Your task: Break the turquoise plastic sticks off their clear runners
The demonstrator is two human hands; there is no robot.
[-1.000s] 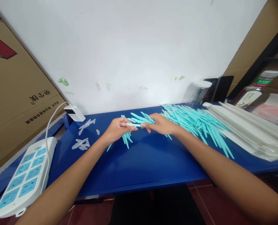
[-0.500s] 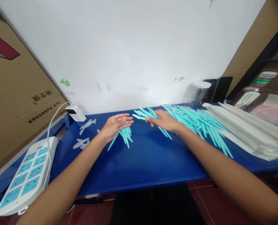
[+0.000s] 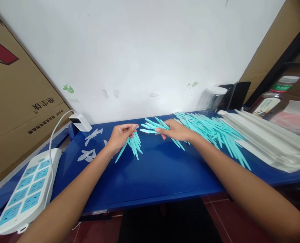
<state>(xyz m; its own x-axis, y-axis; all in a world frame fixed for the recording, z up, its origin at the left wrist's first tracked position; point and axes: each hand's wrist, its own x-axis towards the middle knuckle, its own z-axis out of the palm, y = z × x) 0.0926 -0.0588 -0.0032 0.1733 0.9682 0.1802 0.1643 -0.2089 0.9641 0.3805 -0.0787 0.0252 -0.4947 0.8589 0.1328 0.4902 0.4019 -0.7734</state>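
My right hand point(image 3: 177, 130) is closed on a small bundle of teal plastic sticks point(image 3: 152, 126) whose tips point left, just above the blue table point(image 3: 155, 175). My left hand point(image 3: 119, 136) hovers to its left, its fingertips pinched together near the bundle's tips; I cannot make out whether anything is in them. Under the left hand lies a small heap of teal sticks point(image 3: 135, 145). A big loose pile of the same sticks point(image 3: 213, 132) spreads out on the table behind and right of my right wrist.
Small clear plastic pieces point(image 3: 88, 155) lie scattered at the left. A white power strip point(image 3: 25, 192) and a charger point(image 3: 80, 122) sit further left by a cardboard box point(image 3: 15, 101). White sleeves point(image 3: 266, 143), a jar point(image 3: 215, 98), a phone point(image 3: 239, 96) and a bottle point(image 3: 273, 99) crowd the right.
A second ago both hands met on one stick. They then parted with the left palm open. Now the left fingers have pinched together and the right hand holds its bundle slightly lower.
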